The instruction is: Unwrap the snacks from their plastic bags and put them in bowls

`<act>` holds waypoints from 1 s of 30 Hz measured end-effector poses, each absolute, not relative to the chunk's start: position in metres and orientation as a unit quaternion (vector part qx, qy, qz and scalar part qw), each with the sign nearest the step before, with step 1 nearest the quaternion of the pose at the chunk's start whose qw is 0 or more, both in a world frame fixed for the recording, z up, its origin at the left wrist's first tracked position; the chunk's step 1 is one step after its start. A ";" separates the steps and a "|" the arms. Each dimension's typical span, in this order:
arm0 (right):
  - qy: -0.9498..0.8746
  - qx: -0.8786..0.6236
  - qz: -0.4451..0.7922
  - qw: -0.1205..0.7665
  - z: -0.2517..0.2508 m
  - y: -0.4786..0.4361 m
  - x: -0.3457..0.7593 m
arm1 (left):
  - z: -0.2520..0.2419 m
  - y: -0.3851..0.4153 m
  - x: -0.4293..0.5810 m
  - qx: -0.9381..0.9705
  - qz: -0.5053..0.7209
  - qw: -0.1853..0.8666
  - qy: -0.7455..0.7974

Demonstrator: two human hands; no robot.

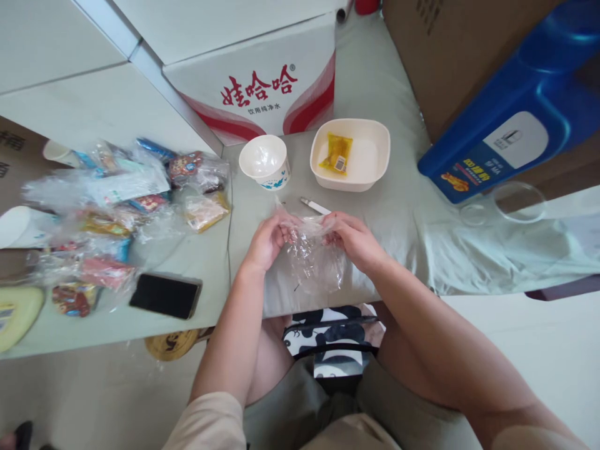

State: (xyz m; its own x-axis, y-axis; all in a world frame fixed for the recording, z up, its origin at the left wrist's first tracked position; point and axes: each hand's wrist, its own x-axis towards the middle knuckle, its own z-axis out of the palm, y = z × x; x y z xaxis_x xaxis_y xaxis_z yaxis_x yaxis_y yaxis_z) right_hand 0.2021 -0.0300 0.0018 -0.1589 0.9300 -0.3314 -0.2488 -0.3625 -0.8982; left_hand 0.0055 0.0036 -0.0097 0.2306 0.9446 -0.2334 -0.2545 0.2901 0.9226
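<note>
A clear plastic bag (315, 259) hangs between both hands over the front edge of the pale table (206, 262). My left hand (268, 240) pinches its left top edge, fingers closed. My right hand (354, 237) grips the right top edge, fingers closed too. Just beyond the hands lies a small white pen-like stick (315, 205). Farther back stand a white paper cup (265, 161) lined with clear film and a cream square bowl (350, 154) holding a yellow sachet (337, 154).
A heap of snack packets in clear bags (117, 206) covers the left side, with a black phone (165, 295) near the edge. A white carton with red print (262, 81) stands behind. A blue jug (515, 106), a brown carton and a clear glass lid (518, 201) sit right.
</note>
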 end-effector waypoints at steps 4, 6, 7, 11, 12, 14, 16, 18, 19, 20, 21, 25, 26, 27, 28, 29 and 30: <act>-0.381 -0.489 0.660 0.424 0.000 -0.031 0.202 | -0.011 0.002 0.005 0.403 0.438 0.671 0.443; -0.391 -0.495 0.657 0.413 -0.002 -0.031 0.202 | -0.011 0.002 0.004 0.404 0.432 0.670 0.448; -0.396 -0.497 0.656 0.407 -0.003 -0.031 0.203 | -0.011 0.001 0.004 0.405 0.430 0.670 0.450; -0.426 -0.506 0.636 0.397 -0.007 -0.031 0.204 | -0.011 0.001 0.004 0.408 0.423 0.668 0.456; -0.432 -0.507 0.630 0.398 -0.008 -0.031 0.204 | -0.011 0.001 0.004 0.409 0.421 0.666 0.460; -0.439 -0.507 0.626 0.397 -0.008 -0.031 0.204 | -0.010 0.001 0.004 0.410 0.414 0.664 0.468; -0.442 -0.503 0.628 0.397 -0.008 -0.031 0.204 | -0.009 0.001 0.003 0.414 0.406 0.662 0.475; -0.435 -0.506 0.632 0.395 -0.008 -0.031 0.204 | -0.008 -0.001 0.002 0.424 0.403 0.651 0.484; -0.430 -0.509 0.634 0.394 -0.009 -0.031 0.204 | -0.007 -0.001 0.002 0.432 0.402 0.640 0.491; -0.424 -0.511 0.636 0.393 -0.010 -0.031 0.204 | -0.007 -0.002 0.002 0.441 0.401 0.630 0.498; -0.420 -0.513 0.637 0.392 -0.011 -0.031 0.204 | -0.007 -0.003 0.002 0.447 0.401 0.622 0.503; -0.423 -0.510 0.636 0.395 -0.014 -0.031 0.204 | -0.007 -0.003 0.002 0.435 0.405 0.635 0.493; -0.425 -0.511 0.635 0.394 -0.014 -0.031 0.204 | -0.007 -0.003 0.002 0.431 0.406 0.639 0.490; -0.426 -0.512 0.635 0.392 -0.013 -0.031 0.204 | -0.007 -0.003 0.002 0.432 0.405 0.639 0.491; -0.427 -0.513 0.635 0.389 -0.011 -0.031 0.204 | -0.006 -0.003 0.002 0.437 0.405 0.633 0.494; -0.426 -0.515 0.636 0.385 -0.009 -0.031 0.204 | -0.006 -0.003 0.002 0.445 0.403 0.625 0.499; -0.426 -0.517 0.636 0.383 -0.008 -0.031 0.203 | -0.006 -0.003 0.002 0.455 0.400 0.616 0.504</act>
State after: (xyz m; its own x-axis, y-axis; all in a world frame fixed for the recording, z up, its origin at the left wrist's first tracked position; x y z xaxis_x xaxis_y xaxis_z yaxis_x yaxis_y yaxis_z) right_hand 0.2033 -0.0313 -0.0075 -0.1726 0.9274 -0.3317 -0.0458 -0.3440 -0.9379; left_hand 0.0021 -0.0027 -0.0062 0.1722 0.9512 -0.2561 -0.0348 0.2657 0.9634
